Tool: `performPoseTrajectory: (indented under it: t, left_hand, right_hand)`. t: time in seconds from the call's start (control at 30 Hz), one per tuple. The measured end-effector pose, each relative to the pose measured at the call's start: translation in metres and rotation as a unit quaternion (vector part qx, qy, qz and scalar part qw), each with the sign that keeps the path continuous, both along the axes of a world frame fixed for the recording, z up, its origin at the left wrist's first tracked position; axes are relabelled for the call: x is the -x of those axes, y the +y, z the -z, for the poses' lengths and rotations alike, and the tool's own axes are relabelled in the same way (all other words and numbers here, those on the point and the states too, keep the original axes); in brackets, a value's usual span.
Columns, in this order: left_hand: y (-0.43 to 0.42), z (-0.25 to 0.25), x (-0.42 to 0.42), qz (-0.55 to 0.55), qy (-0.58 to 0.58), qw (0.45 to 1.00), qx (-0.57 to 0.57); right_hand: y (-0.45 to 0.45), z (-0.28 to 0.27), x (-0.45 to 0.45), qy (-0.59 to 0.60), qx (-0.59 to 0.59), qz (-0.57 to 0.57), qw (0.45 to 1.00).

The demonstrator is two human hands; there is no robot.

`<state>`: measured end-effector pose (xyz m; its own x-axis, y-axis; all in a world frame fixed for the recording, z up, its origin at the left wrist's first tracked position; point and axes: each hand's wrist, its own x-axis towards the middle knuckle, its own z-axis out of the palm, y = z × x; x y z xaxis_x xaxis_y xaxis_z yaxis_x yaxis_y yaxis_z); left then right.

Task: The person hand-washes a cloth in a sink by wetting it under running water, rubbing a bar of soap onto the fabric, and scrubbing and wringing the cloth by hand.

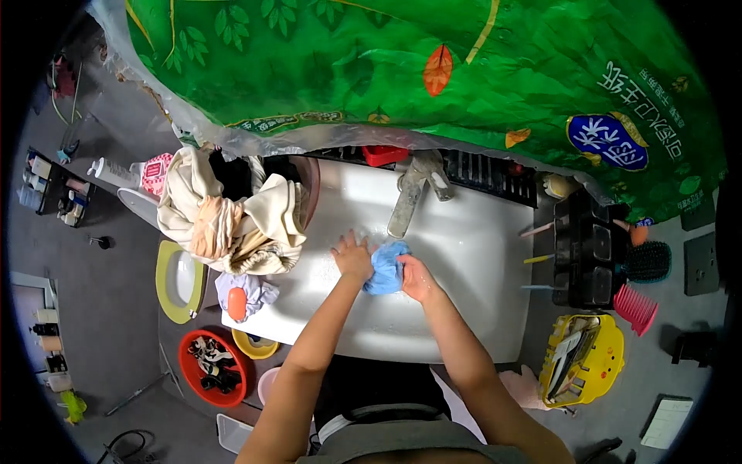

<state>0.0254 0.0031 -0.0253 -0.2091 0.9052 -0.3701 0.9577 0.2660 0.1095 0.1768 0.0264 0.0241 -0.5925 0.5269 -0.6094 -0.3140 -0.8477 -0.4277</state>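
A wet blue cloth [386, 271], bunched up, is in the white sink [479, 309] just below the faucet [406, 205]. My right hand [418, 280] grips its right side, thumb and fingers closed on the fabric. My left hand [354, 257] is at the cloth's left edge, fingers spread over the basin. Water droplets show around both hands. On the sink's left corner lies a pale lavender cloth [263, 294] with an orange bar of soap [236, 303] on it.
Cream clothes [270, 213] are heaped at the sink's left. A green plastic package [348, 69] overhangs the back. At the right are a black holder [583, 255], a pink comb [635, 309] and a yellow basket [607, 363]. A red basin [246, 387] stands lower left.
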Motion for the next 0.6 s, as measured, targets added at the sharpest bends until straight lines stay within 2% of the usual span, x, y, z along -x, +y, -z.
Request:
performPoseTrajectory:
  t: [0.03,0.07,0.1,0.13,0.17,0.2,0.27,0.3,0.33,0.43,0.47,0.5,0.57,0.6]
  left_hand:
    - [0.0,0.016,0.001,0.062,0.007,0.998,-0.026]
    - [0.002,0.018,0.005,0.017,-0.291,0.955,-0.05]
    - [0.0,0.019,0.001,-0.12,-0.508,0.853,-0.011]
    - [-0.004,0.02,-0.006,-0.247,-0.687,0.683,0.03]
    - [-0.005,0.003,-0.01,-0.352,-0.812,0.46,0.071]
    - [-0.007,-0.013,-0.009,-0.339,-0.858,0.375,0.091]
    - [-0.012,-0.003,-0.013,-0.275,-0.762,0.586,-0.006]
    - [-0.013,0.003,-0.015,-0.236,-0.695,0.677,-0.056]
    - [-0.011,0.009,-0.017,-0.299,-0.692,0.643,-0.138]
    - [-0.012,-0.012,-0.022,-0.25,-0.432,0.802,-0.329]
    - [-0.014,-0.023,-0.027,-0.248,-0.389,0.842,-0.279]
    - [-0.014,-0.025,-0.038,-0.232,-0.36,0.835,-0.344]
    - [-0.022,-0.032,-0.051,-0.214,-0.394,0.843,-0.298]
    - [-0.028,-0.038,-0.059,-0.186,-0.336,0.872,-0.304]
  right_hand:
    - [0.001,0.0,-0.002,-0.012,-0.029,-0.016,0.999]
    - [0.005,-0.001,-0.003,-0.024,-0.06,-0.031,0.997]
    - [0.008,-0.003,-0.002,-0.037,-0.072,-0.026,0.996]
    - [0.013,-0.005,-0.002,-0.05,-0.085,-0.022,0.995]
    - [0.017,-0.007,-0.002,-0.063,-0.097,-0.018,0.993]
    - [0.023,-0.003,-0.003,-0.117,-0.112,-0.015,0.987]
    - [0.03,0.017,-0.009,-0.225,-0.132,-0.012,0.965]
    - [0.032,0.025,-0.013,-0.214,-0.106,0.029,0.971]
    - [0.034,0.033,-0.018,-0.203,-0.081,0.069,0.973]
    - [0.027,0.055,-0.008,-0.157,-0.015,0.172,0.972]
    - [0.022,0.061,0.002,-0.153,0.004,0.19,0.97]
    - [0.017,0.06,0.013,-0.15,0.024,0.208,0.966]
    - [0.017,0.055,0.029,-0.201,0.021,0.175,0.964]
    - [0.017,0.054,0.037,-0.206,0.018,0.159,0.965]
